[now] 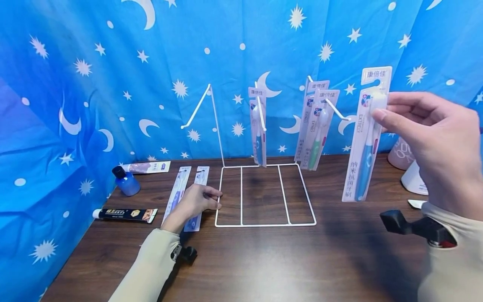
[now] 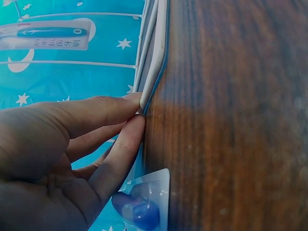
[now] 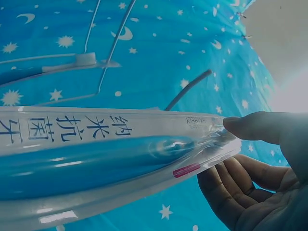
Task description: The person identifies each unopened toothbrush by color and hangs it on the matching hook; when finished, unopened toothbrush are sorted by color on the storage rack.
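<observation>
My right hand [image 1: 437, 126] pinches a packaged toothbrush [image 1: 364, 167] near the top of its card, thumb in front, and holds it upright above the table, right of the rack. A blue handle and a clear cover show in the right wrist view, where the package [image 3: 86, 166] lies across the picture. My left hand [image 1: 194, 201] grips the left side of the white wire rack's base [image 1: 241, 197] between thumb and finger. A blue packaged toothbrush [image 1: 258, 142] hangs at the middle hook. Two more, the front one green [image 1: 315, 147], hang at the right hook; the left hook [image 1: 198, 107] is bare.
Two packaged toothbrushes [image 1: 192, 224] lie beside and beneath my left forearm and hand. Further left are a blue bottle [image 1: 128, 184], a black toothpaste tube [image 1: 124, 214] and a pale tube [image 1: 149, 167]. A pink cup [image 1: 400, 154] and a white container [image 1: 413, 180] stand behind my right wrist.
</observation>
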Demonstrator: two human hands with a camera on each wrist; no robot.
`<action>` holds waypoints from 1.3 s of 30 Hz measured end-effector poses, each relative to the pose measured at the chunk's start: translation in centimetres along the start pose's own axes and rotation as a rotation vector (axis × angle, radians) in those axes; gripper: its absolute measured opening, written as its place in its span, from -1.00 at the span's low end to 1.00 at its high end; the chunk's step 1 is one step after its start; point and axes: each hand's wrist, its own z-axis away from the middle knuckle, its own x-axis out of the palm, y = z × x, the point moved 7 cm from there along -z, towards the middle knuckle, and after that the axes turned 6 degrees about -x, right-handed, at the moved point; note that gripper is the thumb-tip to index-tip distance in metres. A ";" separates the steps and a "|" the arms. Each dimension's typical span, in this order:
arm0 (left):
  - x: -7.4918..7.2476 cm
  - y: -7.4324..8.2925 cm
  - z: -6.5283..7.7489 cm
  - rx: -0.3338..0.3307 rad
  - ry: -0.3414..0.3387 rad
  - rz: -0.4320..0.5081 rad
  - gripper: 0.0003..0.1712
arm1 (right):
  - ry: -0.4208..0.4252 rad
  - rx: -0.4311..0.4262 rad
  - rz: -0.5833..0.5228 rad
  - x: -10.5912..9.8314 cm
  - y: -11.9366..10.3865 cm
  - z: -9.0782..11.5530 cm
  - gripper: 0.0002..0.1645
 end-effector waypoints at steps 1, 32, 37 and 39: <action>0.0 0.1 -0.1 0.013 0.002 0.001 -0.69 | 0.004 -0.002 0.000 -0.1 -0.3 0.0 -0.49; 0.1 -0.2 -0.1 0.046 0.044 -0.017 -0.67 | -0.093 -0.183 0.081 5.5 -6.6 4.0 -0.54; 0.1 0.0 -0.2 0.044 0.033 -0.028 -0.66 | -0.116 -0.206 0.061 6.1 -6.9 4.0 -0.54; 0.1 0.0 -0.1 0.048 0.032 -0.034 -0.66 | -0.132 -0.207 0.045 6.4 -6.9 4.2 -0.55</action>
